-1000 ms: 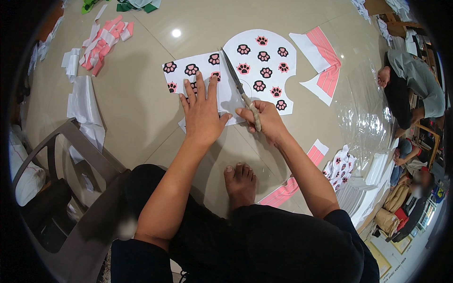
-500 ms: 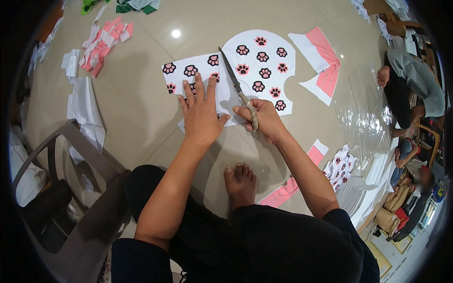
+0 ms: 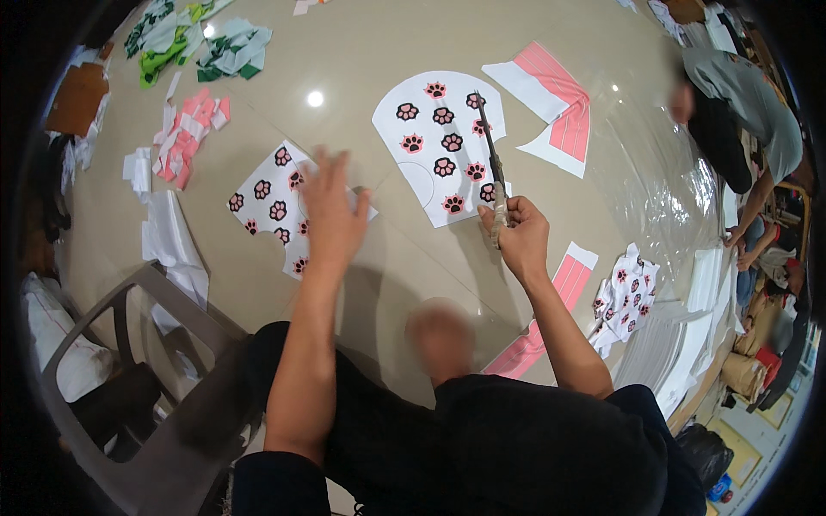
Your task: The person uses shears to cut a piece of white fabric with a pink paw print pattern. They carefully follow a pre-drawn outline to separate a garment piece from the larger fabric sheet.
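Note:
My right hand [image 3: 522, 234] holds a pair of scissors [image 3: 494, 159] by its cloth-wrapped handles. The dark blades point away from me and look closed, lying over the right side of a white paw-print fabric piece [image 3: 428, 138] with a rounded far edge. My left hand [image 3: 334, 211], blurred by motion, has its fingers apart and covers part of a smaller paw-print piece [image 3: 262, 189] on the left. Bare tiled floor separates the two pieces. Whether my left fingers touch the fabric, I cannot tell.
Pink-and-white fabric [image 3: 551, 103] lies to the right, near clear plastic sheeting [image 3: 641, 189]. Pink scraps [image 3: 191, 129] and green scraps [image 3: 234, 50] sit at far left. A grey plastic chair [image 3: 142, 297] stands near left. Another person [image 3: 744, 103] sits at right, beside stacked white sheets [image 3: 662, 357].
My left hand and the smaller paw-print piece have moved left, away from the larger piece. My right hand has shifted right with the scissors. The view has shifted a little too.

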`<state>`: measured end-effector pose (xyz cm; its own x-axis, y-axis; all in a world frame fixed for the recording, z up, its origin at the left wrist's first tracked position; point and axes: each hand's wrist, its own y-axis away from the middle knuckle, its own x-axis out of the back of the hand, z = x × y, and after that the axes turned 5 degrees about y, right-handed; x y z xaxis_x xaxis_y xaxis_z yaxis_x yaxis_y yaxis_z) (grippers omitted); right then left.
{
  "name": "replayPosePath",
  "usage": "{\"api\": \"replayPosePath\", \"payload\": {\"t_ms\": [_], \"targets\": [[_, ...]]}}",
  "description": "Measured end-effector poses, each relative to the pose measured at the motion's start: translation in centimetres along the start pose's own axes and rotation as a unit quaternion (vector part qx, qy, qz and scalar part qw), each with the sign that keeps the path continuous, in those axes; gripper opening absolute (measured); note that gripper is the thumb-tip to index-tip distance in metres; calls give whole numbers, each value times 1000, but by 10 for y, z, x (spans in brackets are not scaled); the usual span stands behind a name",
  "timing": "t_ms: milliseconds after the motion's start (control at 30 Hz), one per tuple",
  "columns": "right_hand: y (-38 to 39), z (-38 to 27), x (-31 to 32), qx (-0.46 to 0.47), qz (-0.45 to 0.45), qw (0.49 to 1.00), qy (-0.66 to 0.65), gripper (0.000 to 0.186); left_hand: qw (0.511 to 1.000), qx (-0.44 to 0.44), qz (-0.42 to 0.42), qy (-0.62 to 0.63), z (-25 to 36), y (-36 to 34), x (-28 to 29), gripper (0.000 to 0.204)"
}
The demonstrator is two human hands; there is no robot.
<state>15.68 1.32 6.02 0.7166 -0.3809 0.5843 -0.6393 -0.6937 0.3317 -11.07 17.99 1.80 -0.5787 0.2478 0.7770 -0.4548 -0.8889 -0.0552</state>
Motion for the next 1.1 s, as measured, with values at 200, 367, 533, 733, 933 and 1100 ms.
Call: {"api": "replayPosePath", "payload": {"t_ms": [200,367,533,733,933,1100], "targets": [[21,34,14,-20,26,999,-4,46,983,-125,-134,-22,51,15,-49,71],[27,51,19,-10,65,995,71,52,981,-116,-141,-61,78,43,-51,72],[16,50,25,7,132,981,140,49,951,-37,-286,-110,150,80,-29,60],[-24,55,20,122,177,957,193,41,978,-108,-173,-33,111,60,-35,51],[-71,27,14,189,126,962,154,52,964,-168,-205,11,85,31,-21,81],[-63,0,16,197,139,966,91,53,953,-168,-251,-7,92,41,-28,93]]}}
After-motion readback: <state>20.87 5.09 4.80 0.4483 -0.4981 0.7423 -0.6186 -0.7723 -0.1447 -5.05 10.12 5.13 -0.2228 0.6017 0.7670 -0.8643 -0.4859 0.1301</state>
